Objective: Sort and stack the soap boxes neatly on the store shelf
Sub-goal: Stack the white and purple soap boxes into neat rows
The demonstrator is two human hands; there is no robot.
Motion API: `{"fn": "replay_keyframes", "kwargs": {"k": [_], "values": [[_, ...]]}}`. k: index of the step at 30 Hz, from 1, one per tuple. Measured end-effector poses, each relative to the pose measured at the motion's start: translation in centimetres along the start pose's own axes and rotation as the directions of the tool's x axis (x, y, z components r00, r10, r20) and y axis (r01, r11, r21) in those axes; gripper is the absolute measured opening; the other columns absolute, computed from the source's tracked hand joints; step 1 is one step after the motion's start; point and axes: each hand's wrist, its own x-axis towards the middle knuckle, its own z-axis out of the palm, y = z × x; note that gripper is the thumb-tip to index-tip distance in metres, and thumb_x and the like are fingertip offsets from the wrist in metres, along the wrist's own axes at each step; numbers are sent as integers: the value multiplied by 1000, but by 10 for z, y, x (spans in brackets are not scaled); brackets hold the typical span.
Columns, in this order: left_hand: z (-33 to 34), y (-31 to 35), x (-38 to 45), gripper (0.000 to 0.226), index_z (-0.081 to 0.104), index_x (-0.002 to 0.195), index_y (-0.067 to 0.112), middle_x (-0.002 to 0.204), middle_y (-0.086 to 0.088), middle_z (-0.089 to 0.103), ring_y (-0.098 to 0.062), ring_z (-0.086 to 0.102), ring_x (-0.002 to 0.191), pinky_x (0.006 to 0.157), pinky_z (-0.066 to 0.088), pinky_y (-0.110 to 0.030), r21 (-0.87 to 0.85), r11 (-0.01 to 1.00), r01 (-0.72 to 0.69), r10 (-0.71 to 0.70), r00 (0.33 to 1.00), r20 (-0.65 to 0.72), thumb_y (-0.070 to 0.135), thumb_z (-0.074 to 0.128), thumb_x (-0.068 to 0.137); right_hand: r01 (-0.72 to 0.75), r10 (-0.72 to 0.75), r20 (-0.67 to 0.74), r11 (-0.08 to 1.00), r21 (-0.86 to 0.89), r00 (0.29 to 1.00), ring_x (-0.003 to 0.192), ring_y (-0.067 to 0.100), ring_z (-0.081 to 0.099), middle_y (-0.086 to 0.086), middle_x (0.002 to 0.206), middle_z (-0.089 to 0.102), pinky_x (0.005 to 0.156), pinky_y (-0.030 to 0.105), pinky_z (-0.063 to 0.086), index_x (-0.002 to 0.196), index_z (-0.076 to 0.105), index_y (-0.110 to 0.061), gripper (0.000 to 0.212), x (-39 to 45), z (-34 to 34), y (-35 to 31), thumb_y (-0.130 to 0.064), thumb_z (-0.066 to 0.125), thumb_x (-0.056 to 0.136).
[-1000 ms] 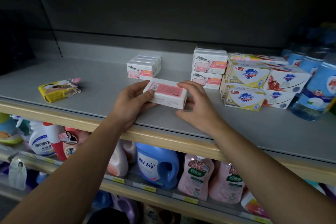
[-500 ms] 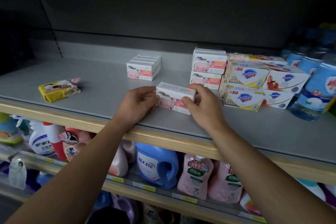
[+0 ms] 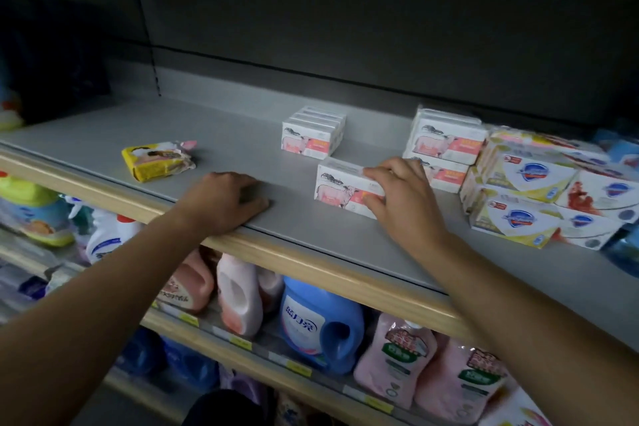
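We are looking down on a grey shelf edged by a pale wooden front lip. Our right hand is grasping a white-and-pink soap box, fingers over its top and right end; the box is standing on its long side on the shelf, just behind the lip and just left of a two-high stack of matching boxes. Our left hand is lying palm-down on the shelf at the front edge, holding nothing and well apart from the box. A row of matching boxes is standing behind, near the rear of the shelf. Yellow-and-white packs are crowding the right side, touching the two-high stack. A yellow wrapped soap is lying alone to the left, near the lip. Bare shelf is lying open between the yellow soap and the boxes, and behind our left hand. Detergent bottles are filling the shelf below.
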Motion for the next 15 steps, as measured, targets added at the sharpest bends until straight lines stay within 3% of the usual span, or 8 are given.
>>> {"fn": "replay_keyframes", "kwargs": {"k": [3,15], "values": [[4,-10,-1,72,65,115,26,115,-5,69,-29,60,110,92,48,-39,24,1000,-17,17,1000,-6,75,30,76,8,-8,3,1000,3,1000,107,31,48,9,111,59,98,33,37,126,65,-10,41,23,20,-11,-19,70,86],[23,-21,6,71,60,119,33,123,12,63,-21,52,118,100,42,-39,81,997,4,3,996,-89,78,24,79,-29,31,26,997,-72,999,112,33,45,8,115,58,98,39,38,131,62,-20,43,107,85,-26,-31,68,90]]}}
